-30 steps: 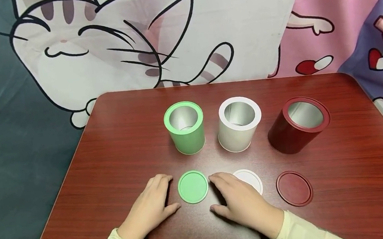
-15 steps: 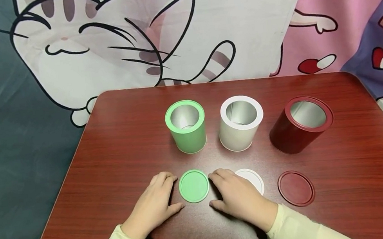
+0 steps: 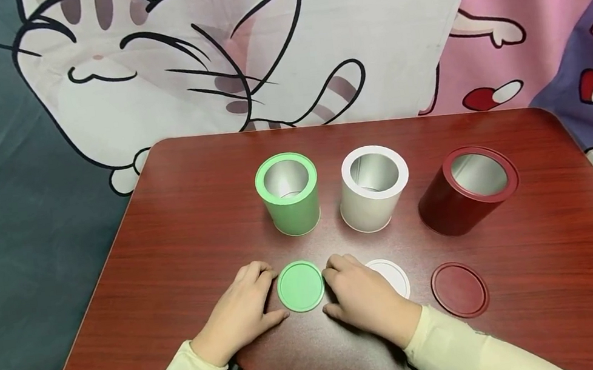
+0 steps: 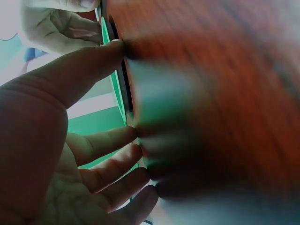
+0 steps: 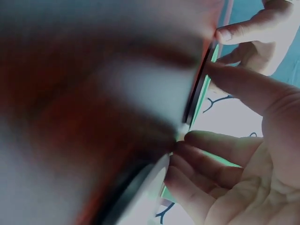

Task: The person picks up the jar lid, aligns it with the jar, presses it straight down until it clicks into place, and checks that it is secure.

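wood table [image 3: 180,222] | green lid [image 3: 300,286]: flat, round; hands flank it

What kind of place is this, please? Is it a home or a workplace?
Most likely a home, perhaps a bed or sofa corner. A small wooden table with rounded corners stands against cartoon cat fabric that looks like bedding, and a pink printed cloth lies beside it.

bare table [image 3: 181,235] left of the green can [image 3: 289,195] is open; three cans block the far side.

Glossy wood-grain table [image 3: 180,222], matt green lid [image 3: 300,286]
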`<action>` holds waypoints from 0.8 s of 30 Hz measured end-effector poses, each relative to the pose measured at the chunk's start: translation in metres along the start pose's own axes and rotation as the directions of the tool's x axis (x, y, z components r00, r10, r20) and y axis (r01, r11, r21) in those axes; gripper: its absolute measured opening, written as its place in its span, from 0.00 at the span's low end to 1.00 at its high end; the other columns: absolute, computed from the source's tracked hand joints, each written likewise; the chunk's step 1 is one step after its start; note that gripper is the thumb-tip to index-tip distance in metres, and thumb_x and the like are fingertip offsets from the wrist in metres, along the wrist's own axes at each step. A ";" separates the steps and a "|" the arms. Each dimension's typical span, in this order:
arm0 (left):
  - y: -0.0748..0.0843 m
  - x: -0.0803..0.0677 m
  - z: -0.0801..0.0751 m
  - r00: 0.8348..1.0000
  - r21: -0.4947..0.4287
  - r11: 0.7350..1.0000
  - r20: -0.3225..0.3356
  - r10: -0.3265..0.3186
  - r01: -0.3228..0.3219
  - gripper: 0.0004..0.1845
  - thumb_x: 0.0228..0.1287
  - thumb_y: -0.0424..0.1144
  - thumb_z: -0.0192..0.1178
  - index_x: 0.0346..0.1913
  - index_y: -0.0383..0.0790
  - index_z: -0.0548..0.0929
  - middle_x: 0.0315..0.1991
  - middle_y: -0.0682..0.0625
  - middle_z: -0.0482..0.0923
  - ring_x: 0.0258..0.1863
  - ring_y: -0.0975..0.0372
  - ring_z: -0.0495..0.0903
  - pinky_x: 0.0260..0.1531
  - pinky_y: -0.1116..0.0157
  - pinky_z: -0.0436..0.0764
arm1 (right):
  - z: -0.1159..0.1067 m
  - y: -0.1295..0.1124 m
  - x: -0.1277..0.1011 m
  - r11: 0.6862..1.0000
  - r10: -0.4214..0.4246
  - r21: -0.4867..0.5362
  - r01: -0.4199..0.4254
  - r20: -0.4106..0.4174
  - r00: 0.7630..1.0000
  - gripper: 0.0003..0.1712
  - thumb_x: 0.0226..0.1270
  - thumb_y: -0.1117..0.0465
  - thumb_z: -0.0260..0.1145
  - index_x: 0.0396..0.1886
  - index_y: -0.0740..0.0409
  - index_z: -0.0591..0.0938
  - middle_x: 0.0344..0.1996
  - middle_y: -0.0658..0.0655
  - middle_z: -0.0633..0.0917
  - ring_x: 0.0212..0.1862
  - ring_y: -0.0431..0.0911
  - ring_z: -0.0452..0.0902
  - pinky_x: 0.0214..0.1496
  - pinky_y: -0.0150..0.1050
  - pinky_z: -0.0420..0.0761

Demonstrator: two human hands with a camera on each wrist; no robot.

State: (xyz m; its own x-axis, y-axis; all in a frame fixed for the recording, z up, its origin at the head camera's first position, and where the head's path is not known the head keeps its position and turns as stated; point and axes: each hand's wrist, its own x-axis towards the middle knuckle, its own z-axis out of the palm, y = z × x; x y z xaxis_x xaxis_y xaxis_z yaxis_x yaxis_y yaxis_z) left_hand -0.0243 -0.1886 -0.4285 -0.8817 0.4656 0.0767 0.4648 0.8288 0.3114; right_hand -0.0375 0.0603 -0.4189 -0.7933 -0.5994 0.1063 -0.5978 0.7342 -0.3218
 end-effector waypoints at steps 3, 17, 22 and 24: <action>0.000 0.001 0.000 1.000 0.002 1.000 0.011 -0.001 0.001 0.32 0.44 0.50 0.80 0.49 0.34 0.82 0.50 0.47 0.73 0.52 0.51 0.74 0.51 0.56 0.80 | -0.001 0.000 0.003 1.000 -0.011 -0.014 0.011 0.021 1.000 0.22 0.43 0.51 0.81 0.33 0.58 0.84 0.35 0.51 0.76 0.38 0.48 0.73 0.40 0.42 0.79; 0.004 0.010 -0.004 0.999 0.005 1.000 0.033 -0.018 0.018 0.28 0.41 0.48 0.81 0.40 0.34 0.80 0.44 0.46 0.72 0.46 0.48 0.72 0.45 0.57 0.80 | 0.001 0.000 0.012 0.999 -0.013 -0.041 0.014 0.027 1.000 0.21 0.40 0.51 0.81 0.27 0.58 0.82 0.29 0.51 0.73 0.33 0.50 0.70 0.35 0.43 0.76; 0.004 0.009 -0.002 1.000 0.004 1.000 0.022 -0.006 0.005 0.28 0.42 0.49 0.81 0.40 0.35 0.80 0.45 0.46 0.72 0.47 0.48 0.73 0.46 0.57 0.80 | 0.004 -0.001 0.014 0.998 -0.005 -0.060 0.005 0.000 1.000 0.20 0.42 0.50 0.80 0.25 0.58 0.81 0.27 0.51 0.71 0.31 0.51 0.70 0.32 0.44 0.77; 0.004 0.009 -0.002 1.000 0.003 1.000 0.020 -0.002 0.002 0.28 0.41 0.49 0.81 0.40 0.36 0.80 0.45 0.46 0.72 0.47 0.48 0.73 0.46 0.57 0.81 | 0.004 -0.001 0.015 0.998 0.003 -0.066 -0.003 -0.004 1.000 0.21 0.43 0.49 0.80 0.24 0.57 0.80 0.27 0.51 0.71 0.31 0.51 0.70 0.31 0.44 0.77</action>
State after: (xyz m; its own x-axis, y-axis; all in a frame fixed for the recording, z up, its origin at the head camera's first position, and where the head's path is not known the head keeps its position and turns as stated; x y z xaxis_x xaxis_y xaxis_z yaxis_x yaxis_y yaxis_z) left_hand -0.0305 -0.1817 -0.4245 -0.8809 0.4698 0.0570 0.4631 0.8309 0.3083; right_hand -0.0481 0.0492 -0.4209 -0.7956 -0.5959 0.1090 -0.6015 0.7556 -0.2593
